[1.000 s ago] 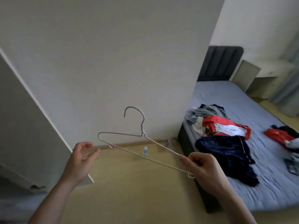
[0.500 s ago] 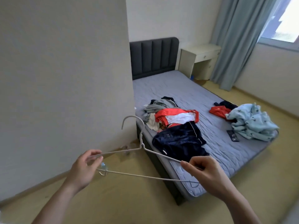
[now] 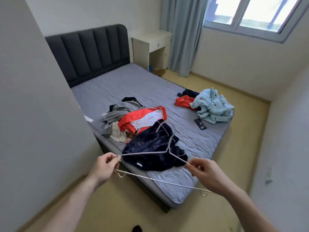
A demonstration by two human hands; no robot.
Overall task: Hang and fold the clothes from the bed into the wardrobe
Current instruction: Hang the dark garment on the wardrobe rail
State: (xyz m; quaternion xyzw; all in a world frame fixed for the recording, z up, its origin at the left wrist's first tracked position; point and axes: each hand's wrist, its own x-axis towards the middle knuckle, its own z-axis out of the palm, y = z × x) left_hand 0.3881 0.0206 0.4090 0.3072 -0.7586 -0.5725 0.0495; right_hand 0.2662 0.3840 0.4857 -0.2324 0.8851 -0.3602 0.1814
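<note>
Hanger [image 3: 167, 151] above bed [image 3: 192, 196] edge

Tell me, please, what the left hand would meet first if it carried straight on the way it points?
Probably the dark blue garment at the near edge of the bed; the left hand, pinching the hanger, points toward it, though depth is unclear.

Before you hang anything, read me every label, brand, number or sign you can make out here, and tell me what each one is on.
None can be read.
Navy garment: a small white tag near its hem, too small and blurred to read.
Dark flat object on the bed: pale marks on its face, not legible.
Light blue garment: only a dark repeated motif, no words.
Wire hanger, held by the left hand and right hand: no marking visible.
</note>
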